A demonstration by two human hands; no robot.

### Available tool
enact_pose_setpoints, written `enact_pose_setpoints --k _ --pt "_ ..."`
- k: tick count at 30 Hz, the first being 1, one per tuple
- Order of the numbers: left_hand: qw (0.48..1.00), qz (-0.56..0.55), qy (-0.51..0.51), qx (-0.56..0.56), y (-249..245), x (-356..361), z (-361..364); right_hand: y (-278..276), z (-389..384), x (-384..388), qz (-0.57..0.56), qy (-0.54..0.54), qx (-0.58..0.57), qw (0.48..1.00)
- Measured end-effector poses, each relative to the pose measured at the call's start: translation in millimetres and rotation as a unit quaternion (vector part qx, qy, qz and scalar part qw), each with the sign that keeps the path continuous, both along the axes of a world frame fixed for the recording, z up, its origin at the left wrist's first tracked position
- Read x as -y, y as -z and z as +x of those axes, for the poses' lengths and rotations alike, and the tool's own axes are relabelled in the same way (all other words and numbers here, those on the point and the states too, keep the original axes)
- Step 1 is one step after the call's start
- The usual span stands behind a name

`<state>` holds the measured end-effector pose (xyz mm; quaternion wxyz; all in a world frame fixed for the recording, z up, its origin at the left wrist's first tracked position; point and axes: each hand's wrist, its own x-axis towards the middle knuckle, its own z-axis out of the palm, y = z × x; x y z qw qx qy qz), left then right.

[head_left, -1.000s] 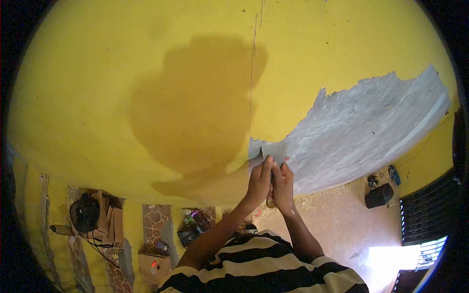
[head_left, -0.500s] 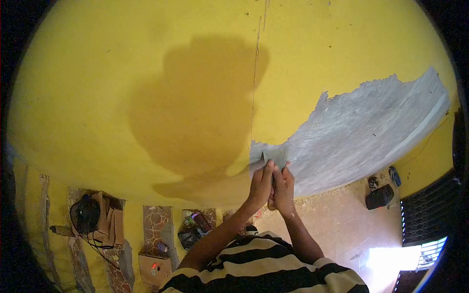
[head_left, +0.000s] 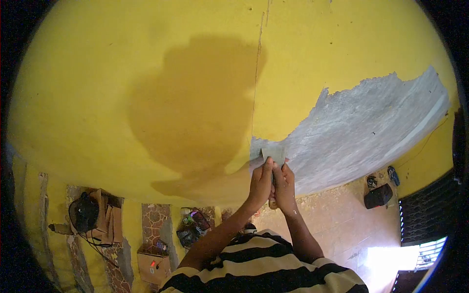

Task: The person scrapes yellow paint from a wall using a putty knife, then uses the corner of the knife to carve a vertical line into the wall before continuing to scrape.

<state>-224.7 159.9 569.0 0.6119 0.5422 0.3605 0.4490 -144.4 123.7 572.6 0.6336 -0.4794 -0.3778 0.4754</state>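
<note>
Scraper (head_left: pixel 274 153), one: blade projecting above the grip, handle end below. Left hand (head_left: pixel 261 187) and right hand (head_left: pixel 284 187): both clamped round handle. Step, as judged: scraping yellow paint (head_left: pixel 298 63); next stroke calls for a low, steady blade. Grey patch (head_left: pixel 361 122): behind blade, extending right.

We saw a yellow wall (head_left: pixel 83 93) above a pale floor (head_left: pixel 327 217) and, at lower right, a dark lattice (head_left: pixel 426 212), perhaps a gate. Bright light (head_left: pixel 391 259) glared beside a barred opening (head_left: pixel 431 253) just below it.
</note>
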Motion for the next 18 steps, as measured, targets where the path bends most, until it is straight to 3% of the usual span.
enact_pose_setpoints --k 4,8,10,14,16,18 --pt "0.999 0.026 -0.037 0.007 0 0 4 -1 -4 -5 0.045 0.049 0.034 0.997" --pt "0.999 0.035 -0.005 0.002 -51 -3 0 -42 -2 -14 0.082 0.038 0.013 0.996" --pt "0.999 0.039 -0.004 0.007 -49 -6 0 -32 -1 -17 0.106 0.036 0.006 0.994" --pt "0.999 0.032 -0.028 0.019 -3 2 1 16 -3 -7 0.045 0.045 0.032 0.997" --pt "0.999 -0.027 -0.013 -0.013 6 6 -2 32 -5 -7 0.064 0.071 0.054 0.994" --pt "1.0 -0.026 -0.007 0.002 3 3 0 6 -2 -1 0.019 0.043 0.064 0.997"
